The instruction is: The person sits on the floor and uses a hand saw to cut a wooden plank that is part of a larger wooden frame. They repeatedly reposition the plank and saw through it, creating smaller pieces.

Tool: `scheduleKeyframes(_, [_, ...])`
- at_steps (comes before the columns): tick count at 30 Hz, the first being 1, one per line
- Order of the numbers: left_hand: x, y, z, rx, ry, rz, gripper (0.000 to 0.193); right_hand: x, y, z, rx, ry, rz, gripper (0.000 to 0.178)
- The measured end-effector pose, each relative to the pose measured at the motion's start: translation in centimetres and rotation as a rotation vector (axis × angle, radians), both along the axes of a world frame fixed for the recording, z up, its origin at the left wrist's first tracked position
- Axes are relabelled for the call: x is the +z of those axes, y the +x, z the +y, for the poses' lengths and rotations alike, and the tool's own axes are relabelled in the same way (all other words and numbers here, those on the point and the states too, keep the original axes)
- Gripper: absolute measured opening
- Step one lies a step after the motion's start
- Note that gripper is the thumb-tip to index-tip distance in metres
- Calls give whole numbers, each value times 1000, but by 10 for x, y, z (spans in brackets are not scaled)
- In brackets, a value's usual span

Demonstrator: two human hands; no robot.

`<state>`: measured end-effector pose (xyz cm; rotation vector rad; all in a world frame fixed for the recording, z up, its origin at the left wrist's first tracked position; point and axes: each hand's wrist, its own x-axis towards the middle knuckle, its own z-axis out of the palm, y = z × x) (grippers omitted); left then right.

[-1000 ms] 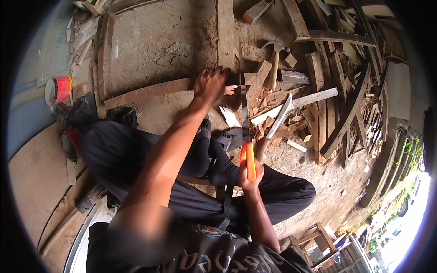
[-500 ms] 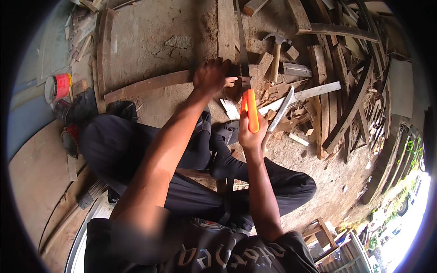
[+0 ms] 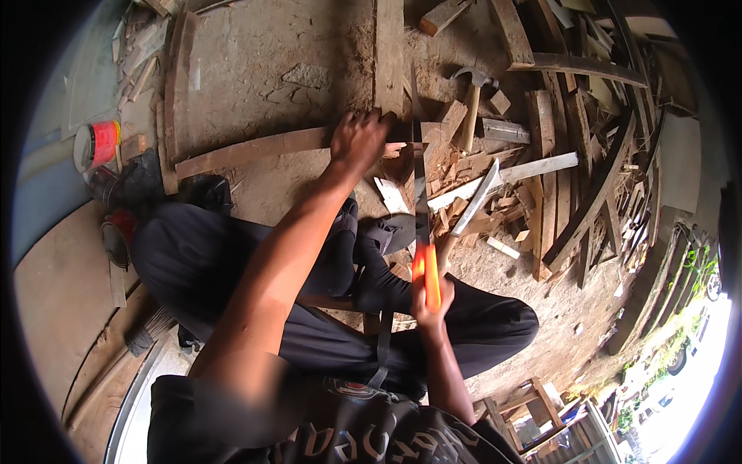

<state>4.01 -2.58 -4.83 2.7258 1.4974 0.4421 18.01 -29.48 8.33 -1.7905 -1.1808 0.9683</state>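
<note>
Orange-handled saw laid across a board amid scrap timber

In the head view, pale stylised lettering runs across the black shirt point(image 3: 386, 441), below a small emblem with red in it; at far left a can point(image 3: 100, 145) wears a red and yellow label, its print too small to make out; the ground point(image 3: 247, 69) is bare, dusty earth strewn with chips; timber offcuts point(image 3: 553, 178) heap up on the right, a claw hammer point(image 3: 470, 108) and a long knife point(image 3: 477, 199) lying to their left; bright daylight and greenery show at lower right.

The right hand point(image 3: 433, 300) is wrapped around the handle of the handsaw point(image 3: 420, 182), whose blade points away from the body and crosses the brown board point(image 3: 263, 148) just right of the left hand point(image 3: 362, 141); that hand's fingers are bent and clamped over the board.
</note>
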Motion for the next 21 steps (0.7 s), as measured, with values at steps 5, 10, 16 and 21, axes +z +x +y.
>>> scheduleKeyframes(5, [32, 9, 5, 0, -282, 65, 48, -3, -1, 46, -44, 17, -22, 23])
scheduleKeyframes(10, [20, 6, 0, 13, -153, 58, 54, -6, 5, 62, 6, 153, -99, 24])
scheduleKeyframes(16, [0, 2, -4, 13, -78, 19, 62, 12, -2, 41, -21, -23, 9, 45])
scheduleKeyframes(21, [50, 14, 9, -1, -532, 187, 37, -1, -2, 59, -41, 33, -24, 23])
